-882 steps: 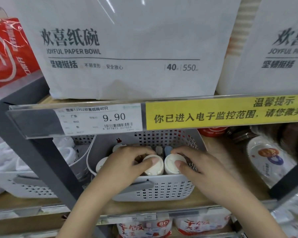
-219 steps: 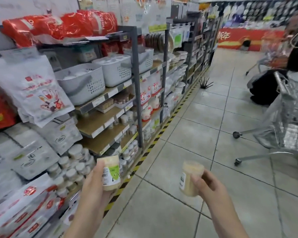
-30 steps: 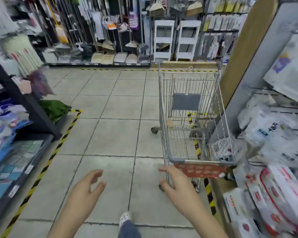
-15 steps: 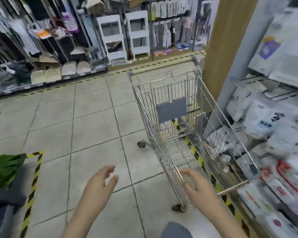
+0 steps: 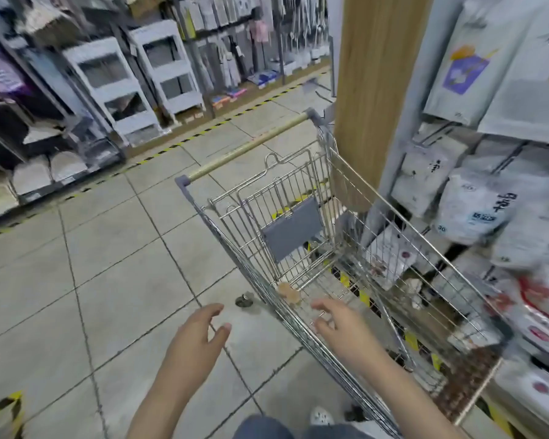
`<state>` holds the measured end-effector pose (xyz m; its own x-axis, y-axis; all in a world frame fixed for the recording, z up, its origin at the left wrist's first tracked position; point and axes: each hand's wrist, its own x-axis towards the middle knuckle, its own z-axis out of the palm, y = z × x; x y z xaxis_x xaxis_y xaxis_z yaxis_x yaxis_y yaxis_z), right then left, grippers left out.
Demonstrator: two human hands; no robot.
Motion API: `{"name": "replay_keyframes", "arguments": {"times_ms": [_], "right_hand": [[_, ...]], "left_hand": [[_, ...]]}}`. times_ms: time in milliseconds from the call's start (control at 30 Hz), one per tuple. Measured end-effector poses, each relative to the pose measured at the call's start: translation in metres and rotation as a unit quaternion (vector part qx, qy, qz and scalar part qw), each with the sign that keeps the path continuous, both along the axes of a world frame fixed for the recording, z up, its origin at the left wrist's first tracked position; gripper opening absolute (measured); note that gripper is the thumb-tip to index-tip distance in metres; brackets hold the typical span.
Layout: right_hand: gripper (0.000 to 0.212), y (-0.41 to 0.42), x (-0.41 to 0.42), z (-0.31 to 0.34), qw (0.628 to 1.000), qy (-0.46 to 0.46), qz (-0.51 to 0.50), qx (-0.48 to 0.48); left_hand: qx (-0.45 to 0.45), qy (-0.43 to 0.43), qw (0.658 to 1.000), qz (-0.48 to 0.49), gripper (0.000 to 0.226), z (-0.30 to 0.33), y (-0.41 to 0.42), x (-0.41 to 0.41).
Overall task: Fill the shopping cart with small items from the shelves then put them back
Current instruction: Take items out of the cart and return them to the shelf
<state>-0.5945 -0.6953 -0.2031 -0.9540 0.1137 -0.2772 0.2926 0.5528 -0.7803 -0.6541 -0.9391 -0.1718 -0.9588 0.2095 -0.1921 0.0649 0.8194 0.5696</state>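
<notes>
Shiny wire-metal cart (image 5: 355, 217) — wood-look handle (image 5: 248, 147), matt tiled floor (image 5: 76, 280).

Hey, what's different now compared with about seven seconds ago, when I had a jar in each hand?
Both jars are gone from the hands: the left hand and right hand are open and hold nothing. The view has turned from the shelf aisle to the cart, with the right hand over its near rim. A small tan item lies on the cart floor.

White storage racks (image 5: 133, 80) line the far aisle, beyond black-yellow floor tape (image 5: 210, 129) and a wooden pillar (image 5: 377, 74).
</notes>
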Motion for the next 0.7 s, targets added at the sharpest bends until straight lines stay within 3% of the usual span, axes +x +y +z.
{"name": "replay_keyframes", "arguments": {"times_ms": [167, 400, 600, 700], "right_hand": [[0.031, -0.006, -0.041, -0.020, 0.999, -0.011, -0.040, -0.004], [0.033, 0.018, -0.055, -0.053, 0.964, -0.100, -0.245, -0.005], [0.025, 0.001, -0.079, -0.092, 0.923, -0.146, -0.355, -0.029], [0.018, -0.011, -0.110, -0.121, 0.915, -0.166, -0.360, -0.071]], "left_hand": [[-0.016, -0.012, 0.999, -0.037, 0.036, -0.013, -0.016, -0.076], [-0.033, -0.025, 0.978, -0.204, 0.037, -0.026, 0.036, -0.200], [-0.081, -0.072, 0.917, -0.384, 0.036, -0.065, 0.097, -0.276], [-0.145, -0.088, 0.865, -0.472, 0.029, -0.102, 0.121, -0.300]]}}
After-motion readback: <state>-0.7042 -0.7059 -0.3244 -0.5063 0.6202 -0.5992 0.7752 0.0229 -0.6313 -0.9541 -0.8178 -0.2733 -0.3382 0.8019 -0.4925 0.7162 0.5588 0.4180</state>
